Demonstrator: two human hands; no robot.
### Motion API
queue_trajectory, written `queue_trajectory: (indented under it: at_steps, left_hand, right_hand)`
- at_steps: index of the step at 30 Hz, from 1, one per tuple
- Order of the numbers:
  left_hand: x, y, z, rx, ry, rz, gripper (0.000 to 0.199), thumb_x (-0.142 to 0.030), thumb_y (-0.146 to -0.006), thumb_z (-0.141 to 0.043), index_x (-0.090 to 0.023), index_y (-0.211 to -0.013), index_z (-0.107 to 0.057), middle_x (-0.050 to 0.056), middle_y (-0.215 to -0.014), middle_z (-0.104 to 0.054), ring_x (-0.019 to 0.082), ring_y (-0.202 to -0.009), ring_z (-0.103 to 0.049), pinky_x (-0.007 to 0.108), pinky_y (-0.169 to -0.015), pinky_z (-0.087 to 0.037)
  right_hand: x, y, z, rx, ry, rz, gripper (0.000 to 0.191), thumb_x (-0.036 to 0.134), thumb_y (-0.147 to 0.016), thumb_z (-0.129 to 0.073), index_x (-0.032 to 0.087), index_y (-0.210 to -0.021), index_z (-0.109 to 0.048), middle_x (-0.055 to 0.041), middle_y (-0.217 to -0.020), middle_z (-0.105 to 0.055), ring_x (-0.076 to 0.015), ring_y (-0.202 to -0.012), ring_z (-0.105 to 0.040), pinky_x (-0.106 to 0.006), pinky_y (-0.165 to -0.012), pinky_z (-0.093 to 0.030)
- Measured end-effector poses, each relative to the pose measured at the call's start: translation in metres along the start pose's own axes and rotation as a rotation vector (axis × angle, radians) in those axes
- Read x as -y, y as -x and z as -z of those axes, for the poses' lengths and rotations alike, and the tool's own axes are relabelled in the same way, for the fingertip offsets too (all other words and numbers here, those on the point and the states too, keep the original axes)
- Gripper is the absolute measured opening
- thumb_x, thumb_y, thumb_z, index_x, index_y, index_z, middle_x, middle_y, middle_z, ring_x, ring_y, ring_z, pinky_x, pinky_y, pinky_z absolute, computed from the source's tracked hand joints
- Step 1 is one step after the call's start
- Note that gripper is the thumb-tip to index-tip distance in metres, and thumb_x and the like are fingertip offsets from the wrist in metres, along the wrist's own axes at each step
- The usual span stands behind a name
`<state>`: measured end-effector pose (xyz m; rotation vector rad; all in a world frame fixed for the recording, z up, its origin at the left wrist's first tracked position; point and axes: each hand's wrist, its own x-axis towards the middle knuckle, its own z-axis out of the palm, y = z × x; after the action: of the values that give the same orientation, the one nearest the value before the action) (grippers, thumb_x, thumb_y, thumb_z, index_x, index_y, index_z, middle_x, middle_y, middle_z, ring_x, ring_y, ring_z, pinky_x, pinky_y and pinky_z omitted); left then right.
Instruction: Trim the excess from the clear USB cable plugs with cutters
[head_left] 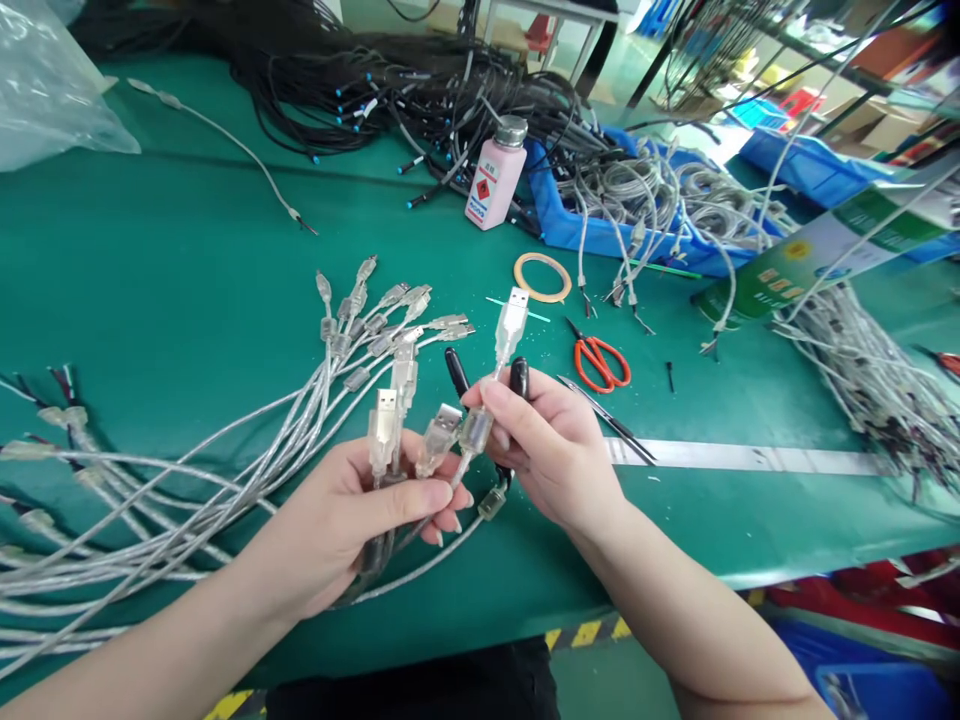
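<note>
My left hand [390, 500] is closed around several clear-jacketed USB cables, their plugs [385, 415] pointing up above the thumb. In my right hand [547, 440], one cable is pinched between thumb and fingers just below its USB plug [512, 320], with a clear ferrite bead [476, 430] under the thumb. That cable runs down into my left hand. Behind the right fingers show black-handled pliers [519, 377], partly hidden. To the left lies a bundle of similar grey cables [300, 420], with plugs at one end and bare wires at the other.
A pink bottle [495, 175], a tape roll [541, 278], red-handled scissors [600, 362], tweezers [615, 425] and a steel ruler [750, 458] lie beyond or right of my hands. Farther back are black cables [300, 90], a blue bin [555, 215] of cables and a green-white can [832, 250].
</note>
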<state>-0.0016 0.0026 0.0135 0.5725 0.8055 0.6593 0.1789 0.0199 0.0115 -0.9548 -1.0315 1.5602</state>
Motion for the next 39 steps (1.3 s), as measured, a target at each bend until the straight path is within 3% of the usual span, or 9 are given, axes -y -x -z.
queue_trajectory:
  at_steps: [10, 16, 18, 21, 24, 29, 33, 37, 39]
  left_hand:
    - [0.001, 0.002, 0.0, -0.033, -0.039, -0.01, 0.01, -0.02, -0.071, -0.084, -0.019, -0.078, -0.077, 0.001, -0.071, -0.073, 0.011, -0.063, -0.065, 0.019, -0.06, -0.053]
    - [-0.002, 0.002, -0.004, -0.026, -0.027, 0.021, 0.008, -0.022, -0.072, -0.083, -0.019, -0.077, -0.078, 0.001, -0.075, -0.073, 0.013, -0.068, -0.066, 0.02, -0.062, -0.054]
    - [-0.002, 0.001, -0.003, -0.053, -0.069, 0.005, 0.009, -0.027, -0.074, -0.082, -0.022, -0.081, -0.079, 0.0, -0.083, -0.074, 0.014, -0.076, -0.066, 0.022, -0.069, -0.055]
    - [-0.002, 0.001, 0.0, -0.121, -0.171, -0.031, 0.011, -0.033, -0.08, -0.077, -0.026, -0.088, -0.08, -0.001, -0.099, -0.075, 0.014, -0.093, -0.065, 0.022, -0.085, -0.05]
    - [-0.001, 0.0, 0.003, -0.128, -0.225, -0.04, 0.009, -0.035, -0.082, -0.075, -0.028, -0.084, -0.079, -0.002, -0.11, -0.074, 0.018, -0.117, -0.057, 0.023, -0.096, -0.043]
    - [-0.002, -0.002, 0.002, -0.052, -0.279, -0.034, 0.027, -0.038, -0.085, -0.07, -0.023, -0.062, -0.07, 0.003, -0.084, -0.071, 0.024, -0.134, -0.044, 0.031, -0.104, -0.035]
    - [-0.002, -0.002, 0.0, -0.042, -0.312, -0.043, 0.029, -0.04, -0.084, -0.069, -0.022, -0.06, -0.068, 0.004, -0.081, -0.067, 0.026, -0.134, -0.044, 0.031, -0.104, -0.034]
    - [0.004, 0.0, 0.0, -0.018, -0.374, -0.06, 0.029, -0.042, -0.084, -0.068, -0.022, -0.064, -0.067, 0.003, -0.076, -0.065, 0.027, -0.112, -0.058, 0.035, -0.097, -0.039]
    - [0.005, 0.0, 0.0, -0.015, -0.402, -0.064, 0.028, -0.044, -0.084, -0.067, -0.022, -0.067, -0.068, 0.002, -0.073, -0.064, 0.026, -0.097, -0.061, 0.036, -0.092, -0.042]
  right_hand:
    - [0.003, 0.003, 0.0, 0.023, 0.01, -0.008, 0.02, 0.036, -0.092, -0.059, 0.02, -0.09, -0.07, 0.0071, -0.053, -0.039, -0.006, -0.046, -0.03, -0.021, -0.043, -0.023]
    - [0.008, 0.0, 0.011, 0.124, 0.045, -0.016, 0.018, 0.033, -0.093, -0.059, 0.021, -0.087, -0.07, 0.0067, -0.055, -0.037, -0.0054, -0.046, -0.029, -0.022, -0.043, -0.021]
    - [0.017, 0.002, 0.019, 0.121, 0.175, -0.004, 0.019, 0.035, -0.093, -0.06, 0.021, -0.088, -0.071, 0.0066, -0.054, -0.036, -0.0058, -0.046, -0.028, -0.022, -0.044, -0.021]
    - [0.037, 0.007, 0.031, -0.013, 0.502, 0.059, 0.021, 0.04, -0.09, -0.063, 0.021, -0.088, -0.073, 0.006, -0.053, -0.036, -0.0067, -0.047, -0.028, -0.023, -0.044, -0.022]
    - [0.053, 0.011, 0.042, -0.102, 0.873, 0.017, 0.038, 0.05, -0.086, -0.064, 0.018, -0.065, -0.063, 0.0049, -0.05, -0.036, -0.0075, -0.045, -0.028, -0.024, -0.042, -0.022]
    - [0.054, 0.007, 0.054, -0.153, 1.321, -0.028, 0.059, 0.059, -0.086, -0.059, 0.021, -0.048, -0.036, 0.005, -0.039, -0.032, -0.008, -0.04, -0.024, -0.026, -0.039, -0.021]
    - [0.045, 0.007, 0.043, -0.137, 1.236, 0.087, 0.05, 0.054, -0.089, -0.059, 0.019, -0.055, -0.048, 0.0044, -0.045, -0.039, -0.0086, -0.044, -0.03, -0.025, -0.041, -0.023]
    - [0.038, 0.01, 0.021, 0.092, 0.922, 0.08, 0.032, 0.05, -0.091, -0.059, 0.02, -0.085, -0.068, 0.0008, -0.068, -0.061, -0.011, -0.059, -0.049, -0.023, -0.054, -0.039]
    - [0.035, 0.01, 0.016, 0.195, 0.884, 0.019, 0.035, 0.051, -0.092, -0.056, 0.019, -0.084, -0.069, 0.0008, -0.068, -0.061, -0.0111, -0.06, -0.049, -0.023, -0.054, -0.038]
